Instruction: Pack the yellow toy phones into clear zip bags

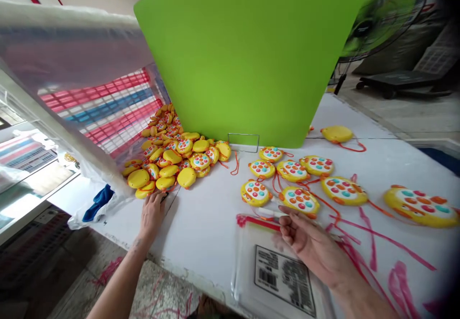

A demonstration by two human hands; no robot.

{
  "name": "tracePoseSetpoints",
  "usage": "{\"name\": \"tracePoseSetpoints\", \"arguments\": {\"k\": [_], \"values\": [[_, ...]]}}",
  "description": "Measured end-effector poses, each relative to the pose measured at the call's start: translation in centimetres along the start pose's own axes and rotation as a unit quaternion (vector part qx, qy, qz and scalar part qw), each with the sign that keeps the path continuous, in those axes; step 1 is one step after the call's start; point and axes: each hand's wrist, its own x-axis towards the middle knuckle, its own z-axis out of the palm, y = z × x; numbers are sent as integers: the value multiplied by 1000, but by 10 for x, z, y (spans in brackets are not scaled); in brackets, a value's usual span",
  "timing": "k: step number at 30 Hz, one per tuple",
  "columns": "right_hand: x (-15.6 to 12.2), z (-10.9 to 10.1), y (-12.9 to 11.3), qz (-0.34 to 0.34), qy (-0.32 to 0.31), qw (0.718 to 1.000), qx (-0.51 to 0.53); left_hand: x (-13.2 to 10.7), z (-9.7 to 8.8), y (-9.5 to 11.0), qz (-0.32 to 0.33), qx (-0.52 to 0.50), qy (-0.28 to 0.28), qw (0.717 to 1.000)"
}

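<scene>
My left hand [153,216] rests on the white table at the near edge of a heap of yellow toys [172,156]. Its fingers are bunched, with a small dark thing [164,197] beside them that I cannot make out. My right hand [311,240] is closed on a slim white pen-like stick [268,212], above a clear zip bag [247,266] with a black-and-white printed label. Just beyond it lie several oval yellow toys with coloured bumps and orange cords, among them one toy [300,199] close to my fingers.
A tall green board [247,60] stands at the back behind a wire stand [243,142]. Pink ribbon strips [388,237] lie at right. A plastic-wrapped frame [72,108] stands at left, a blue cloth [97,203] at its foot. A fan [373,22] is behind.
</scene>
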Motion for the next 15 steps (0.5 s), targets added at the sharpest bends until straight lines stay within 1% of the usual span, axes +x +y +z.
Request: {"name": "tracePoseSetpoints", "arguments": {"k": [2, 4, 5, 7, 9, 11, 12, 15], "values": [[1, 0, 1, -2, 1, 1000, 1, 14, 4, 12, 31, -25, 20, 999], [1, -1, 1, -6, 2, 1000, -3, 31, 12, 29, 61, -46, 17, 997], [1, -1, 1, -9, 0, 1000, -6, 40, 17, 38, 71, -73, 9, 995], [1, -1, 1, -15, -10, 1000, -14, 59, 30, 54, 65, -91, 11, 994], [1, -1, 1, -19, -23, 999, -19, 72, 40, 66, 51, -107, 23, 993], [0, -2, 1, -19, -34, 999, -21, 75, 46, 73, 36, -126, 38, 991], [0, -2, 1, -19, -39, 999, -22, 73, 47, 76, 32, -137, 44, 989], [0, -3, 3, -25, -55, 997, -40, 51, 41, 88, 41, -172, 52, 983]]}}
